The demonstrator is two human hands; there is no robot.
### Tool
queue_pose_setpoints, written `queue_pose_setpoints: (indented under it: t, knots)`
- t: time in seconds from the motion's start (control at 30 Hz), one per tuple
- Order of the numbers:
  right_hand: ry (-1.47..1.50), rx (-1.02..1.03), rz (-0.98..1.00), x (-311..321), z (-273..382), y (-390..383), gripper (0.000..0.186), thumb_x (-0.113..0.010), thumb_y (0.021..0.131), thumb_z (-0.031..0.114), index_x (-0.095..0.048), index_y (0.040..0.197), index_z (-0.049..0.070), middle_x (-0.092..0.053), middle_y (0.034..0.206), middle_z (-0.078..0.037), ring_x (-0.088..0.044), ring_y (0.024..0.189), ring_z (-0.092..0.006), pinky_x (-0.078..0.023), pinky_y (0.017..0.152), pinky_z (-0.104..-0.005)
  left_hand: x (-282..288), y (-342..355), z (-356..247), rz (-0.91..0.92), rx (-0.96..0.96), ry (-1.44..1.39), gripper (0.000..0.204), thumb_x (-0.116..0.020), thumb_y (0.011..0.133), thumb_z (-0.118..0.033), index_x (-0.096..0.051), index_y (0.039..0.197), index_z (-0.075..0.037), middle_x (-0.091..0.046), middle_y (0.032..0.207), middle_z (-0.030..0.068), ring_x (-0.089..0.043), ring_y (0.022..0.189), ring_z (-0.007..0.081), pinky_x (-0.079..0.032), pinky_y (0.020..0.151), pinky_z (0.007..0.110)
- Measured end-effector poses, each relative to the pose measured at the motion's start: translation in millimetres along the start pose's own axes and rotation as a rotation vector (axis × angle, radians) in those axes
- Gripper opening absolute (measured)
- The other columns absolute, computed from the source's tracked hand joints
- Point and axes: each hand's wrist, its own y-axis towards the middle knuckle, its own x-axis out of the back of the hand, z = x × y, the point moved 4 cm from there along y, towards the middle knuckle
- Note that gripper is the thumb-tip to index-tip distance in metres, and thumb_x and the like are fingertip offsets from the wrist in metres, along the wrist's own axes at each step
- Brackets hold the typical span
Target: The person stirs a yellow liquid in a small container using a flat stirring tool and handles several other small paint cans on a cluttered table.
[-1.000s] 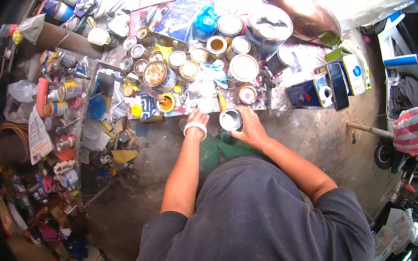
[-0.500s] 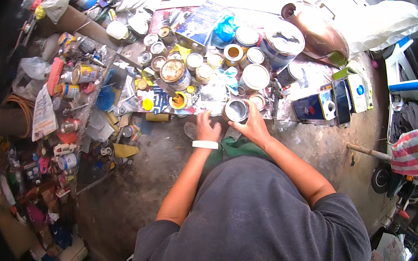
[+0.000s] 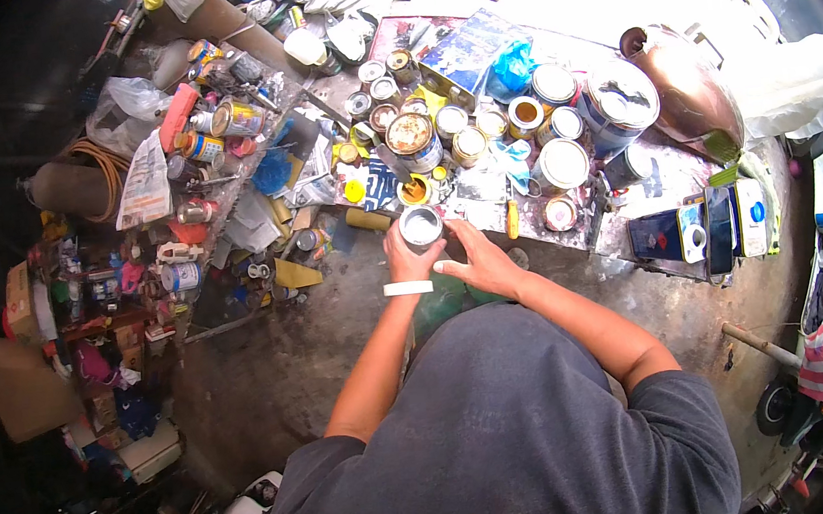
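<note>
My left hand, with a white band at the wrist, is closed around a small open can with greyish-white contents, held near the table's front edge. Beside it my right hand has its fingers stretched out and apart, thumb towards the can; whether it touches the can I cannot tell. Just beyond the held can stands a small tin of yellow-orange paint with something stick-like leaning in it. A yellow-handled tool lies at the table edge, right of my hands.
Paint cans crowd the table, including a rusty-lidded can and a large white-topped bucket. Rectangular tins stand at the right. A cluttered rack fills the left. A pole juts out at lower right.
The small can has passed from my right hand to my left and moved left, off the table edge. My right hand has let go and opened. The view has shifted.
</note>
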Motion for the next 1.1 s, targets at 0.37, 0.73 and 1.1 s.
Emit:
queue_pose_setpoints:
  t: [0.37, 0.73, 1.1]
  knots:
    - [-0.068, -0.504, 0.35, 11.2, -140.8, -101.4, 0.054, -0.067, 0.09, 0.042, -0.064, 0.124, 0.001, -0.07, 0.114, -0.022, -0.066, 0.108, -0.0364, -0.05, 0.094, -0.0431, 18.6, 64.6, 43.4, -0.033, -0.182, 0.414, 0.086, -0.089, 0.06, -0.02, -0.048, 0.134, -0.008, -0.055, 0.128, 0.0177, -0.047, 0.126, 0.0399, -0.036, 0.111, 0.052]
    - [-0.074, -0.95, 0.079, 23.9, -251.3, -217.7, 0.044, -0.065, 0.089, 0.038, -0.069, 0.115, 0.002, -0.069, 0.118, -0.024, -0.064, 0.114, -0.0389, -0.049, 0.098, -0.0438, 16.5, 81.1, 31.6, 0.072, -0.157, 0.546, 0.082, -0.085, 0.061, -0.018, -0.049, 0.134, -0.009, -0.055, 0.127, 0.0191, -0.044, 0.128, 0.0432, -0.037, 0.111, 0.053]
    - [-0.091, -1.032, 0.081, 9.3, -276.2, -257.8, 0.044, -0.063, 0.091, 0.035, -0.067, 0.118, 0.001, -0.069, 0.119, -0.023, -0.064, 0.116, -0.037, -0.05, 0.099, -0.0414, 14.1, 83.6, 22.2, 0.082, -0.157, 0.601, 0.084, -0.086, 0.06, -0.016, -0.05, 0.135, -0.011, -0.052, 0.13, 0.0184, -0.042, 0.13, 0.0419, -0.036, 0.112, 0.052]
